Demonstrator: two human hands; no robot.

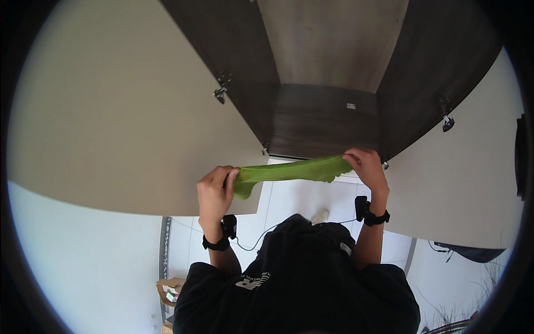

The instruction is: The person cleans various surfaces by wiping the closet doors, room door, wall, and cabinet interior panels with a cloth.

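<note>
A strip of green cloth [292,170] with a wavy lower edge near its right end is stretched between my hands in front of my chest. My left hand [212,190] pinches its left end between thumb and fingers, and a short flap hangs down beside the thumb. At the other end, slightly higher in the picture, my right hand [367,167] grips the cloth's upper corner. Behind it stands an open wardrobe with a dark wood-grain interior [325,117].
A beige door [125,112] swings out on the left, another door [450,183] on the right, both on metal hinges [220,95]. Black straps with small devices [228,226] circle my wrists, joined to a thin cable [254,246]. A cardboard box [169,288] stands at lower left on the tiled floor.
</note>
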